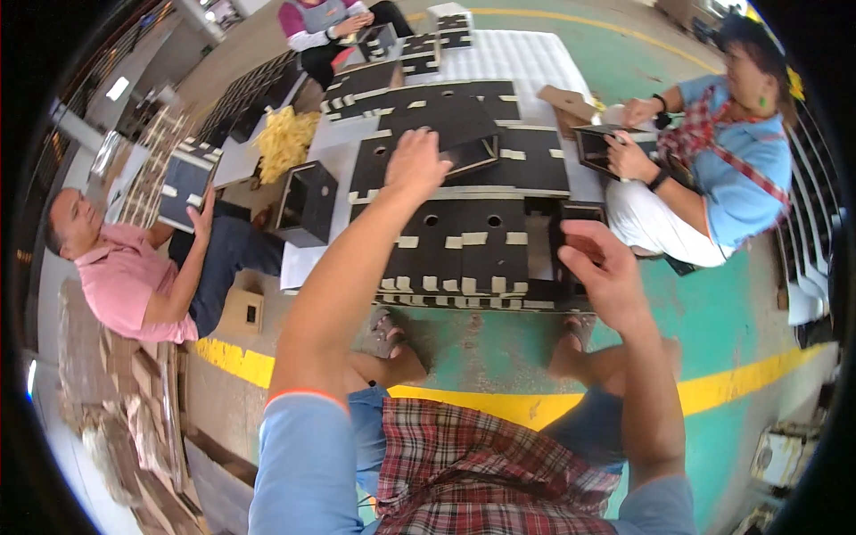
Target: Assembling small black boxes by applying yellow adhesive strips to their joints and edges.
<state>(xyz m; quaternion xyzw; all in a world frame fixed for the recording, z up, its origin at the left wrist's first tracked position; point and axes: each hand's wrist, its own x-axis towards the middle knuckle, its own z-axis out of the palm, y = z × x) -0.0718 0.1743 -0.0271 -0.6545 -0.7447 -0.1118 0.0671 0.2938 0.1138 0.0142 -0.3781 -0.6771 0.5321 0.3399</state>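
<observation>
My left hand reaches far across the table, its fingers closed over the near edge of a black box. That box sits at a slant on top of rows of black boxes joined with strips of pale tape. My right hand hovers at the right end of the near row, fingers curved and apart. Just beside it is an open black box, partly hidden behind the fingers. A gap in the row lies left of this hand. No object shows in my right hand.
A person in pink at left holds a taped box. Another in blue at right works on an open box. A third person sits at the far end. Yellow strips and a black box are on the left.
</observation>
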